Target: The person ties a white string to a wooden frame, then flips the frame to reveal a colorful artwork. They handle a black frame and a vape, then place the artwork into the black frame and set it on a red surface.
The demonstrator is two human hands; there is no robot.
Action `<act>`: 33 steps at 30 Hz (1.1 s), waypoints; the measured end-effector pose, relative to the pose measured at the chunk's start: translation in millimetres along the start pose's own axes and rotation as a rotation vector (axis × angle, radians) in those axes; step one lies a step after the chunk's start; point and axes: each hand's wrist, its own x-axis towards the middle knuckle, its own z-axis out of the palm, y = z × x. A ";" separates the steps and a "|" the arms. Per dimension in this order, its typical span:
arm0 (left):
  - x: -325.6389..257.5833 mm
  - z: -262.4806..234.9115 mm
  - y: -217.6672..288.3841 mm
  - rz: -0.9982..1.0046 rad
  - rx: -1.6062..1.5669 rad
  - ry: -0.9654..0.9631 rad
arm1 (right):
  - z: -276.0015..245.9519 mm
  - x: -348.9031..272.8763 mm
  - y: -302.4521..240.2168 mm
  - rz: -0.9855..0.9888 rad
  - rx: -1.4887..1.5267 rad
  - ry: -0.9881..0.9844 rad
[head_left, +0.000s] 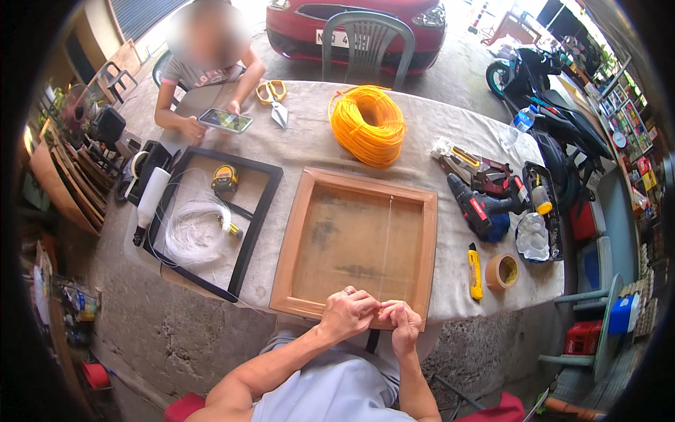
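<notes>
Both hands sit at the near rail of the square light-wood picture frame (356, 243), which lies flat on the grey cloth-covered table (450, 133). Left hand (348, 313) is curled shut, fingertips pinched on a thin clear nylon line (387, 239); right hand (404, 325) is also closed, pinching the same line just right of it, the two touching. The line runs straight near-to-far across the frame, right of centre, long axis pointing away from the hands to the far rail. Right hand is nearer to it. Left: black rectangular frame (254, 225) with a loose white line coil (193, 228). Far: orange cord coil (369, 125). Right: yellow utility knife (475, 272), tan tape roll (502, 271).
</notes>
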 end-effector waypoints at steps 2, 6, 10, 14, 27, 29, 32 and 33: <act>0.5 -0.5 2.3 0.028 0.076 0.009 | -1.0 0.8 2.4 -0.016 0.054 -0.016; 1.7 2.5 4.0 0.066 0.161 0.026 | -2.3 0.4 9.3 -0.022 0.098 0.005; 0.7 6.9 1.5 0.017 0.150 -0.013 | 1.6 -2.5 18.7 -0.141 0.033 0.120; 1.2 7.3 0.5 0.032 0.141 -0.002 | 6.7 -4.5 20.6 -0.230 0.021 0.190; -0.4 9.6 -5.0 -0.021 0.051 -0.055 | -0.4 3.3 15.6 -0.088 0.290 0.076; 0.0 10.1 -4.4 -0.018 0.077 -0.042 | -3.9 6.0 11.4 0.000 0.291 0.035; 1.2 9.5 -3.0 0.002 0.136 -0.050 | -5.8 8.8 2.9 0.046 0.268 -0.006; 1.7 9.3 -2.7 0.003 0.145 -0.043 | -4.6 7.8 -0.1 0.070 0.233 0.007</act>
